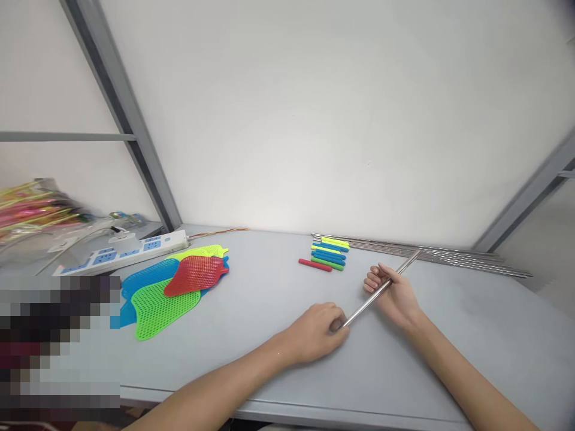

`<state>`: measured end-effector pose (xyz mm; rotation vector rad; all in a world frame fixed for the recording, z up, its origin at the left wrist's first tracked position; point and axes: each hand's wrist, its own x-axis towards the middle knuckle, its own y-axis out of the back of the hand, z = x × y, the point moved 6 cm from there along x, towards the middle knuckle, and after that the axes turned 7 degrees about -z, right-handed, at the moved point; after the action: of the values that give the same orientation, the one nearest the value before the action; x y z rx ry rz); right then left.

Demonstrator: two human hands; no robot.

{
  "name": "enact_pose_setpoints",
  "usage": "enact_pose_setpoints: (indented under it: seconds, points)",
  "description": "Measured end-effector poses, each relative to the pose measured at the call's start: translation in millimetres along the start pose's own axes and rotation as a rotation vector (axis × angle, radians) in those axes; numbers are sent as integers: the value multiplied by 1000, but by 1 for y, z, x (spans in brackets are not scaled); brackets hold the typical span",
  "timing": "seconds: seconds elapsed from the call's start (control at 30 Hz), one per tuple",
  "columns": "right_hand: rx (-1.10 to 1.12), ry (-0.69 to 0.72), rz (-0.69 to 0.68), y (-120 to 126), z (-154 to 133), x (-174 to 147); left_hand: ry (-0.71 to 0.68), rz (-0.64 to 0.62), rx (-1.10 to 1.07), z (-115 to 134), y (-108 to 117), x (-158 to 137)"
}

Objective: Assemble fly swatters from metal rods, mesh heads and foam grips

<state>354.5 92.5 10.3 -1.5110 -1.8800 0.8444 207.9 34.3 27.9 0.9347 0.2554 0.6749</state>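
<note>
A thin silver metal rod [365,306] slants up to the right across both my hands, above the grey table. The fingers of my left hand [320,330] are curled around its lower end, which they hide. Farther up, my right hand [395,294] is turned palm up, with the rod lying across it under the thumb and the fingers curled. Just beyond my hands lies a small stack of coloured plastic tubes [329,255] in yellow, blue and green. A red tube [315,265] lies at its near side.
Several long metal rods [467,258] lie along the wall at the back right. Perforated fly swatter heads [168,308] overlap on the left, beside a white power strip [135,251]. Metal posts [139,143] frame the table [251,275]. Bagged colourful goods [36,206] sit far left.
</note>
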Motion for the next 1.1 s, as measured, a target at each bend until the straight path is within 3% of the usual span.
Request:
enact_pose_setpoints:
  seconds: [0.43,0.63,0.83,1.1]
  points:
    - [99,59,235,32,-15,1,59,223,-103,-5,23,0]
    - [198,116,371,48,-26,1,60,177,-112,-2,21,-1]
    - [159,248,482,76,-41,6,74,175,-102,-6,21,-1]
    - [182,312,452,86,-50,15,116,156,-112,-8,20,-1]
